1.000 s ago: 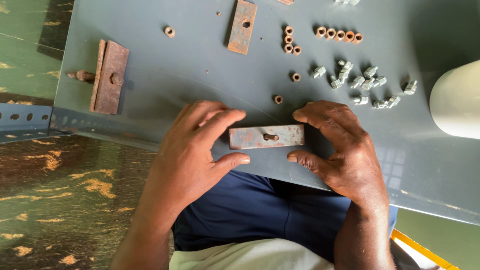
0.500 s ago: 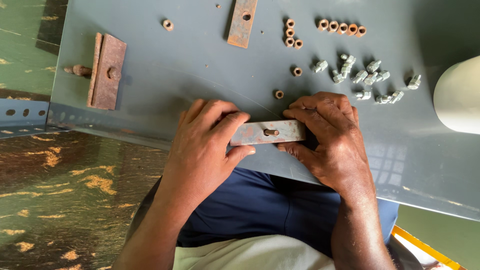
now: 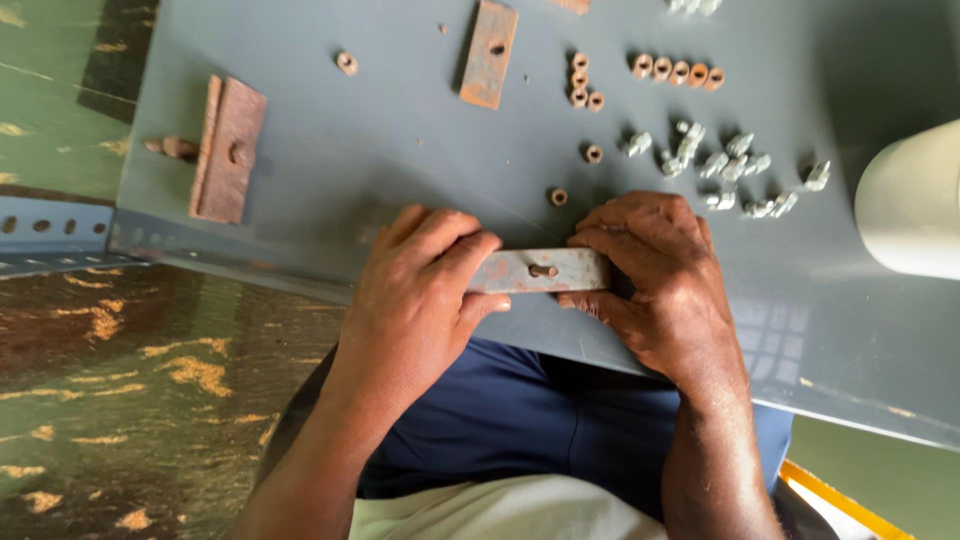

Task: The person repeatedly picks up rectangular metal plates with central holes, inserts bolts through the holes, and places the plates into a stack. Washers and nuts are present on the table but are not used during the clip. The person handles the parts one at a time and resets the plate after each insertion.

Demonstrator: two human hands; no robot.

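Big grey metal sheet [image 3: 400,170] takes up most of the view, lying like a worktop across the person's lap, over a worn green floor [image 3: 90,400]. Off-white rounded container [image 3: 915,205] sits at the sheet's right edge, only partly in view.

Both hands are at the near edge of the sheet. Left hand [image 3: 415,300] wraps one end of a rusty flat metal bar [image 3: 540,271], fingers curled over the top, thumb underneath. Right hand [image 3: 655,270] grips the other end the same way, fingers bent close. Bar lies level btwn them, just above the sheet's near edge, w/ a small bolt [image 3: 543,270] through its middle hole.

Far left on the sheet: a pair of rusty plates [image 3: 228,150] stacked w/ a bolt thru them. Top centre: another single rusty plate [image 3: 489,54]. Right of that, a row and a small clump of rusty nuts [image 3: 678,72]. Below those, a scatter of grey bolts [image 3: 730,165]. One loose nut [image 3: 558,197] sits just beyond the hands, another [image 3: 346,63] up by the far left.
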